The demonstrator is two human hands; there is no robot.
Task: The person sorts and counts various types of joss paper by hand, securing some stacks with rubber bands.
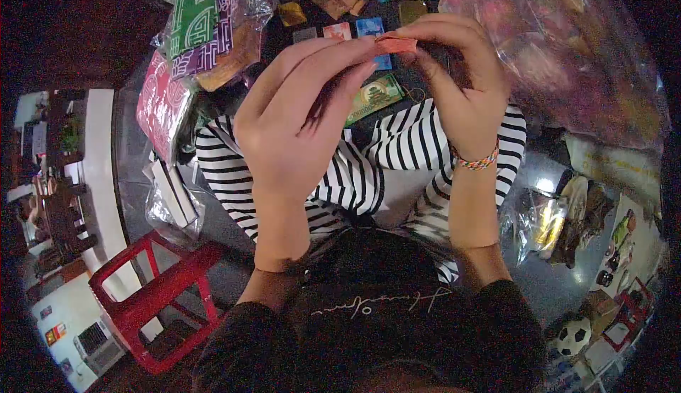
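Note:
Between my two hands, above my crossed legs, is a small folded piece of orange-red paper (pixel 399 43). My left hand (pixel 287 113) pinches its left end with the fingertips. On the other end, the thumb and fingers of my right hand (pixel 472 84) are closed; a braided bracelet (pixel 477 160) circles that wrist. Just below the hands lies a green printed note (pixel 378 93), partly covered by my left fingers. Small blue (pixel 369 26) and red (pixel 337 31) paper pieces lie behind the hands.
Bagged green-and-purple patterned packets (pixel 195 20) and a pink packet (pixel 167 102) lie at left. A large clear plastic bag (pixel 560 45) fills the upper right. A red plastic stool (pixel 159 301) stands lower left. A clear bag (pixel 543 223) and a toy ball (pixel 573 338) are at right.

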